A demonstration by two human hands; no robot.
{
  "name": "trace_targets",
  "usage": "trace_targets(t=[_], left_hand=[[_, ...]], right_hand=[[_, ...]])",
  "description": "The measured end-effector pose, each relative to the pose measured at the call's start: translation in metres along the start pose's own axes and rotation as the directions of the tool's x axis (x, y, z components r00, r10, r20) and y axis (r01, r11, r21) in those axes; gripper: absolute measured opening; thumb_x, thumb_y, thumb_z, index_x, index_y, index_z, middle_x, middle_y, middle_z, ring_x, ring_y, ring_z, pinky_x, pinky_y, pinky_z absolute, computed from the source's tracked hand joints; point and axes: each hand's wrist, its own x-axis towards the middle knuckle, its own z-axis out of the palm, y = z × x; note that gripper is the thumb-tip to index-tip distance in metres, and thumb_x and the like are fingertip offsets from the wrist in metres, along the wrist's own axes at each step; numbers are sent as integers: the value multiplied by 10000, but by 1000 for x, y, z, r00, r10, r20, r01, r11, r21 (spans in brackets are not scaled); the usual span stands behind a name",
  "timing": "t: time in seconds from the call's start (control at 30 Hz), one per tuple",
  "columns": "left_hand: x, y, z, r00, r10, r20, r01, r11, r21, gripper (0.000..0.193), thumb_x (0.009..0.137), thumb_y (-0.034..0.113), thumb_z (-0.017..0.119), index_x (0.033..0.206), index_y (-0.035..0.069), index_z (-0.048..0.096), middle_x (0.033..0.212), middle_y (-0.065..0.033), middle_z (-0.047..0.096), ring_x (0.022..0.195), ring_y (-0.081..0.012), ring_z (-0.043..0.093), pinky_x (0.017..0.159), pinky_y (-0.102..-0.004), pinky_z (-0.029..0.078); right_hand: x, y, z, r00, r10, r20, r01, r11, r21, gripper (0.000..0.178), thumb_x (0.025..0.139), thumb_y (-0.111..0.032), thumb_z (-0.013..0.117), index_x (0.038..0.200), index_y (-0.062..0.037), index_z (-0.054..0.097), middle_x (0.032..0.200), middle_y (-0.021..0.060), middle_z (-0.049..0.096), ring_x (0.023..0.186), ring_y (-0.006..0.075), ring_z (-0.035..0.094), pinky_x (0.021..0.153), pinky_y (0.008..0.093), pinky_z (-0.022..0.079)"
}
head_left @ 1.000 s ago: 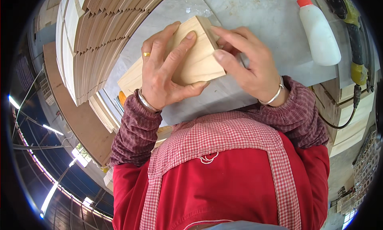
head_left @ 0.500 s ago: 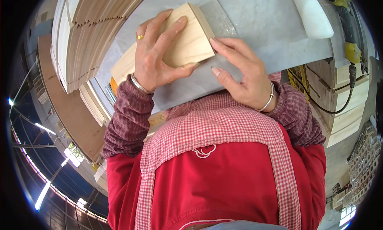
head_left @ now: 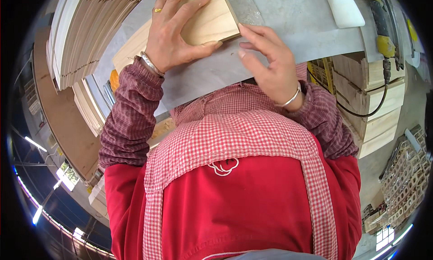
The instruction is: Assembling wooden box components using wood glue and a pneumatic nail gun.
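A thick, pale wooden board (head_left: pixel 212 21) lies on the grey worktop (head_left: pixel 293 39), cut off by the picture's top edge. My left hand (head_left: pixel 173 34) grips it, fingers spread over its top face and the thumb along its near edge. A yellow ring is on one finger. At the board's near right corner is my right hand (head_left: pixel 270 61), its index fingertip touching or very close to the edge. The right thumb stands apart from the index finger, and nothing shows between them. Another pale wood length (head_left: pixel 133 46) extends left behind my left wrist.
Tall stacks of thin wooden strips (head_left: pixel 85 34) stand at the left. A white bottle-like container (head_left: pixel 345 9) lies at the far right, beside a yellow-and-black power tool (head_left: pixel 383 39) with a black cable. Stacked wooden boxes (head_left: pixel 383 102) stand below the worktop's right side.
The board, worktop and both hands appear higher and further left as the view shifts. My right hand's fingers have bent slightly; the left keeps its hold on the board.
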Motion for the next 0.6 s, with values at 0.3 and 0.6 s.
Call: trace_targets(t=[0.3,0.6], left_hand=[[2,-6,3,999,39,-11,-39,999,-2,841,519,379,813,1255,90,526,1271,-209,440,1064,-355,465,916,-457,377],[-4,-11,3,993,80,-86,-82,996,-22,820,543,400,804,1242,75,524,1254,-211,444,1054,-359,458,907,-469,375]], right_hand=[[1,4,-7,998,58,-16,-57,997,56,352,798,-33,599,1150,-28,615,1102,90,600,844,147,587,726,217,481],[23,-8,-30,982,-166,93,189,899,-395,305,772,-58,599,1072,-20,643,960,46,639,666,138,549,607,207,445]])
